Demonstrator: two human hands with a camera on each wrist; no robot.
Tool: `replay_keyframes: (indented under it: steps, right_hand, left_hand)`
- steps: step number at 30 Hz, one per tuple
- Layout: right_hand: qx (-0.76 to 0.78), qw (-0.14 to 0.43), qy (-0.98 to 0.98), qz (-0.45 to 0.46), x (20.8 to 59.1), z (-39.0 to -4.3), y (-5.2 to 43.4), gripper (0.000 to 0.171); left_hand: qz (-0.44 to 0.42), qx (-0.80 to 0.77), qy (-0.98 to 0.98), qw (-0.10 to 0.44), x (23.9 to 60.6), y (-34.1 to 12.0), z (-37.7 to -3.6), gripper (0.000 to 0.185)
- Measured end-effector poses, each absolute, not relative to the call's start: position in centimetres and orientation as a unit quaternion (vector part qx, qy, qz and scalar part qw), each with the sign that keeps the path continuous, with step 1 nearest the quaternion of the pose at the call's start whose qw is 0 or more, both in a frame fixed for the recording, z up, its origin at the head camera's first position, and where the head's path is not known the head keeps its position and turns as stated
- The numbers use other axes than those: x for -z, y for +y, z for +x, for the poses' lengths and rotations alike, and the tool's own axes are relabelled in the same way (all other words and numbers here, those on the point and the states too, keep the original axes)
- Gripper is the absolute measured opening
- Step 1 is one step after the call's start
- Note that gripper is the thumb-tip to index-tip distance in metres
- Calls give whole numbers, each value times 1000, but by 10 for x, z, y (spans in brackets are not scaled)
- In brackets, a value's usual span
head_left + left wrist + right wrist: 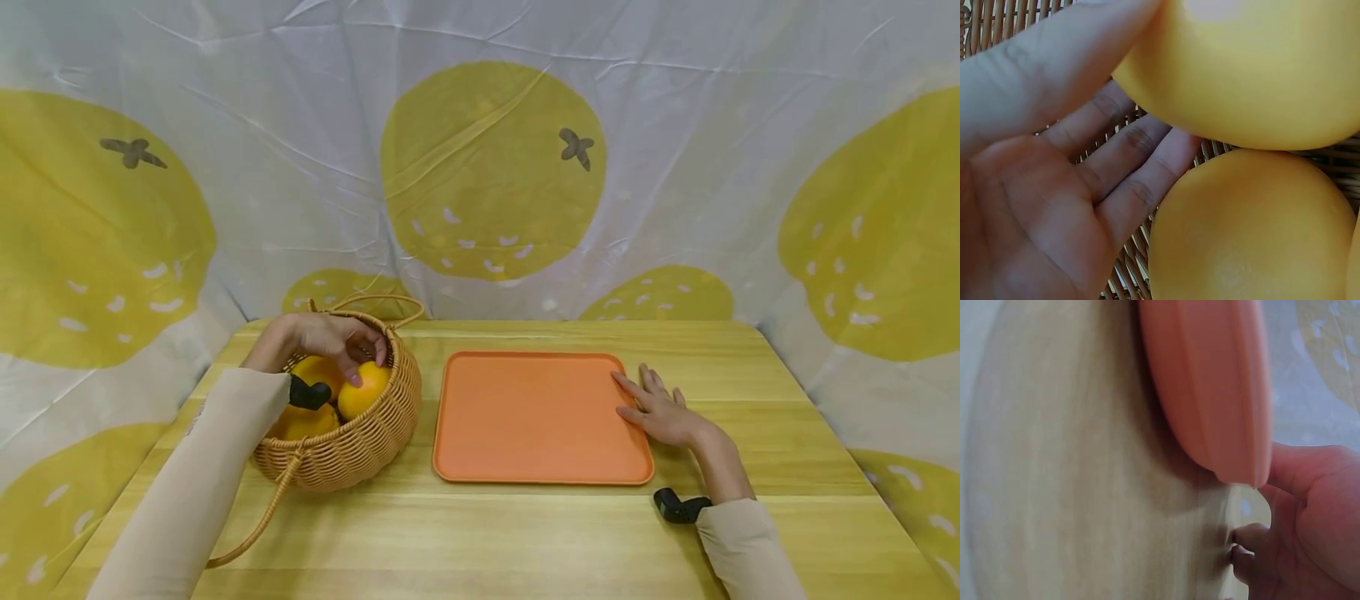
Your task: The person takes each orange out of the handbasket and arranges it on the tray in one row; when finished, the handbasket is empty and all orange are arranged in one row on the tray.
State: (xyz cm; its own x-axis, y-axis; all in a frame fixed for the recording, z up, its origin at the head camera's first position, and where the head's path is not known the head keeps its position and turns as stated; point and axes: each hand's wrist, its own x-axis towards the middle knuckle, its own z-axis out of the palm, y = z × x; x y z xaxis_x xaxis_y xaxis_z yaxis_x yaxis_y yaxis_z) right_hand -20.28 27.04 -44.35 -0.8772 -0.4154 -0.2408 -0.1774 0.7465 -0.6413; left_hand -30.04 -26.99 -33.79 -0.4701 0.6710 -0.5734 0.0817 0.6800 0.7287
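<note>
My left hand (337,340) reaches over the rim into a wicker basket (386,433) on the left of the table. Its thumb and fingers grip an orange (365,390) at the basket's right side. In the left wrist view the thumb lies along that orange (1254,69), while the fingers go behind it, partly hidden. A second round yellow-orange fruit (1247,231) sits just below. On an orange tray (536,421), my right hand (663,415) rests its thumb and a fingertip at the right rim. Its other fingers stretch out beside the tray, over the table.
More yellow-orange fruit (307,423) lies in the basket, partly covered by the left wrist and its black camera (309,393). One basket handle (262,521) hangs down toward the table's front; the other (382,298) stands at the back. A fruit-print curtain (487,317) closes off the wooden table (525,533) behind.
</note>
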Motion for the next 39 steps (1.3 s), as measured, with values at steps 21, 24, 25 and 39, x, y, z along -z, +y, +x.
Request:
replay_keyframes:
  steps: [21, 24, 25, 39]
  right_hand:
    - [312, 186, 918, -160, 443, -202, 268, 71]
    - [310, 186, 919, -158, 444, -202, 268, 71]
    - [310, 185, 919, -158, 444, -202, 269, 71]
    - [308, 188, 920, -155, 445, -203, 269, 71]
  left_hand:
    - [229, -320, 788, 474, 338, -271, -299, 49]
    - [226, -304, 800, 465, 336, -272, -298, 56]
    - [226, -296, 805, 462, 336, -272, -298, 58]
    - [234, -257, 830, 436, 328, -273, -295, 65]
